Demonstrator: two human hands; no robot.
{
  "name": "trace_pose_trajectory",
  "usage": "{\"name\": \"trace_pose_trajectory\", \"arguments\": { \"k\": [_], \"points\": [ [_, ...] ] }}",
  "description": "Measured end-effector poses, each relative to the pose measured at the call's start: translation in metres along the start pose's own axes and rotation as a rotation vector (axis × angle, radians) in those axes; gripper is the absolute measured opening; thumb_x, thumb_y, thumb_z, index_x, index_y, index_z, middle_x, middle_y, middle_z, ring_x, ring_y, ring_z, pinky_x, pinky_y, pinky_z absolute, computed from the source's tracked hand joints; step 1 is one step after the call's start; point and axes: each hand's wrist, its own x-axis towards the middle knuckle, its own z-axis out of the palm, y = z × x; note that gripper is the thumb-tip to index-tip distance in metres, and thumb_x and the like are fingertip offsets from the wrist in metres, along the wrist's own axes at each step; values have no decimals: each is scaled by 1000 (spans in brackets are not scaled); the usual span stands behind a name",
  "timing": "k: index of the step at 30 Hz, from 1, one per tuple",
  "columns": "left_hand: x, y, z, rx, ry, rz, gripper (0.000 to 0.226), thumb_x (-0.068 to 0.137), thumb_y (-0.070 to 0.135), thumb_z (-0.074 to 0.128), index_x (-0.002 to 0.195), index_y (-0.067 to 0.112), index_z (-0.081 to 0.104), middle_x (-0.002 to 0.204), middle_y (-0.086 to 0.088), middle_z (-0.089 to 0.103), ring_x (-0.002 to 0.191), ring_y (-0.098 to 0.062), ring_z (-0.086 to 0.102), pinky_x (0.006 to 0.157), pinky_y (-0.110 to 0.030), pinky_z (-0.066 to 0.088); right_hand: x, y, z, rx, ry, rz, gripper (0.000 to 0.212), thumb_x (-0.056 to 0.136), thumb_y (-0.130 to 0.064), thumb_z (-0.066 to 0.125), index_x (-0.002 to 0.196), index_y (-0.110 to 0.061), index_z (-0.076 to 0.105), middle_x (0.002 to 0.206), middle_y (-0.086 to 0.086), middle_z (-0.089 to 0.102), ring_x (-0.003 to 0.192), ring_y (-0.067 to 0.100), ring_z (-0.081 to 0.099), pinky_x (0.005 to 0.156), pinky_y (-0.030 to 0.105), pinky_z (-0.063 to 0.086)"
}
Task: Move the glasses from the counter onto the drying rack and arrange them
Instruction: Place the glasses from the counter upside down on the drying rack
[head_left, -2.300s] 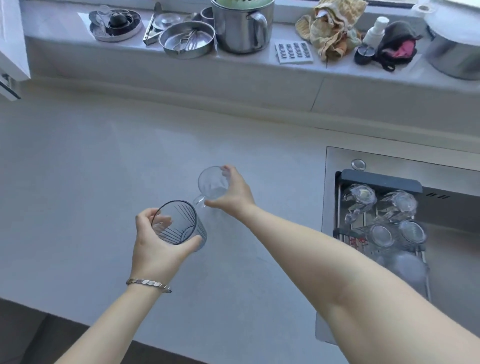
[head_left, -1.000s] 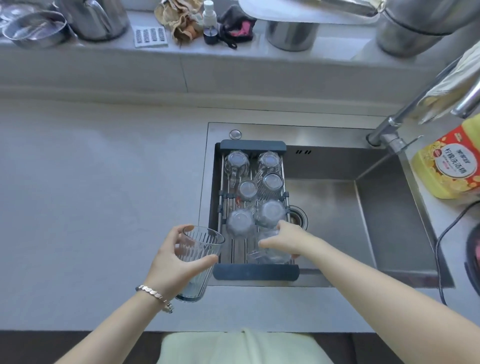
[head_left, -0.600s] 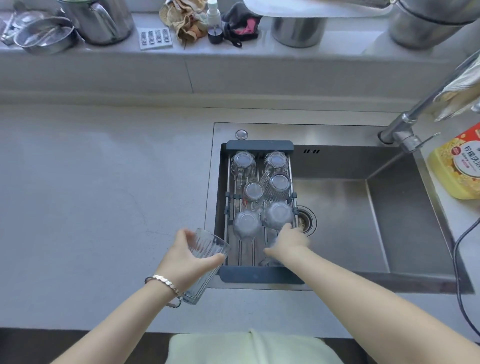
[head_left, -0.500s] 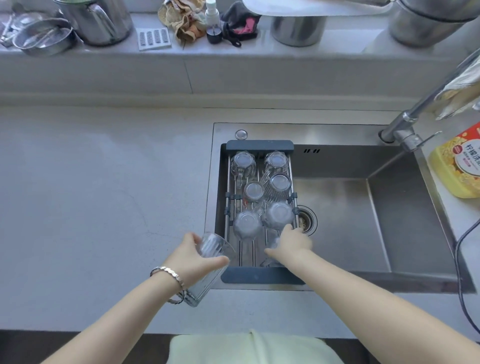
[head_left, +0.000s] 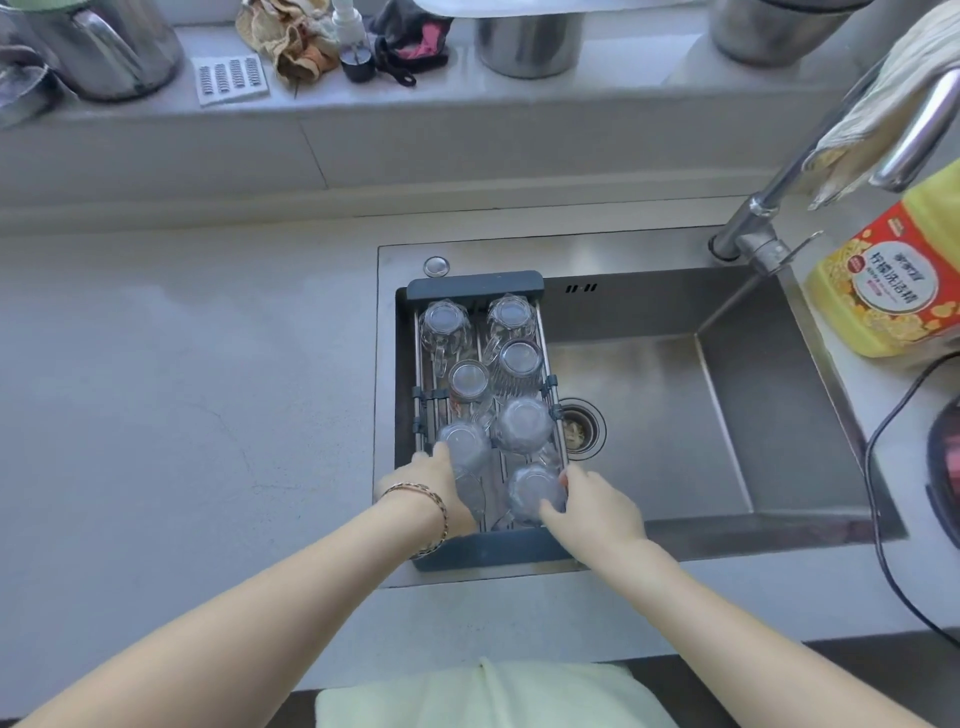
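Note:
A drying rack (head_left: 475, 287) with dark end bars spans the left part of the sink (head_left: 727, 415). Several clear glasses stand upside down on it in two rows, such as the far-left glass (head_left: 441, 322). My left hand (head_left: 434, 491), with a bracelet on its wrist, is at the rack's near left and grips a ribbed glass (head_left: 474, 501), tilted low over the bars. My right hand (head_left: 597, 506) has its fingers around an upside-down glass (head_left: 532, 496) at the near right of the rack. No glass is in view on the grey counter (head_left: 182, 415).
A faucet (head_left: 763, 208) draped with a cloth rises at the sink's back right, beside a yellow dish-soap bottle (head_left: 893, 280). A black cable (head_left: 893, 467) runs along the right counter. Pots, rags and a small bottle line the back ledge (head_left: 363, 119). The drain (head_left: 582, 431) lies right of the rack.
My left hand has carried the ribbed glass from the counter edge over the rack's near left and lowered it. My right hand has stayed on the near-right glass.

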Motion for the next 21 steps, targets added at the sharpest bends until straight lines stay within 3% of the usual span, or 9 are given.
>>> {"name": "trace_pose_trajectory", "arguments": {
  "k": [4,9,14,18,21],
  "points": [
    [2,7,2,104,1,14,70,70,38,66,129,20,34,125,-9,46,105,-28,58,84,-37,53,2,0,-2,22,-14,-4,39,89,-37,45,120,-13,47,123,8,54,112,29,56,90,36,46],
    [1,14,3,204,-23,48,72,69,33,64,132,17,34,142,-9,26,102,-30,61,76,-33,49,7,1,-8,38,-22,-29,39,88,-37,46,120,-15,48,124,7,54,113,28,56,91,36,46],
    [4,2,6,6,34,93,63,68,34,68,121,18,38,122,-5,47,102,-26,60,80,-35,53,11,3,-11,53,-18,-44,38,88,-36,46,121,-17,48,122,5,54,110,26,56,86,34,44],
    [9,-1,16,-59,83,101,56,71,35,65,120,18,46,122,-8,44,100,-31,58,83,-38,54,11,6,-13,66,-15,-54,40,87,-37,47,123,-19,48,123,4,54,110,25,56,87,33,44],
    [14,1,25,-62,127,110,56,74,32,66,121,15,41,125,-10,46,106,-35,54,85,-39,49,11,7,-15,73,-3,-62,39,86,-39,49,121,-20,49,121,2,55,109,25,57,86,33,44]
  ]
}}
